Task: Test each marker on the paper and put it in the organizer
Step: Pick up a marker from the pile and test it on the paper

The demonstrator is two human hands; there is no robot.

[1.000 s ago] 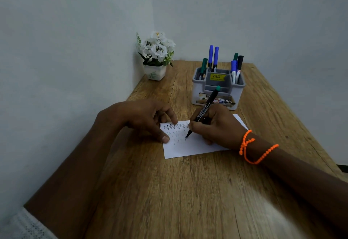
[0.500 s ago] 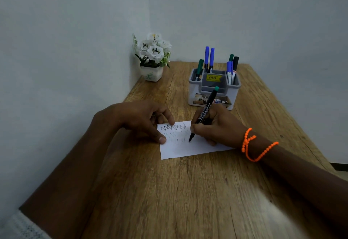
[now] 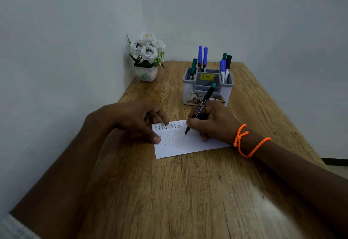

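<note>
Two hands (image 3: 130, 120) (image 3: 212, 123), marker (image 3: 202, 107), paper (image 3: 185, 144).

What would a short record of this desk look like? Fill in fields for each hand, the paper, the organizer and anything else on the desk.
right hand: grips a black marker with a green end, tip on the paper
left hand: fingers press the paper's left edge
paper: white, flat on the desk, zigzag test lines at upper left
organizer: grey, holds blue, green and black markers upright
also there: potted white flowers in the corner
</note>
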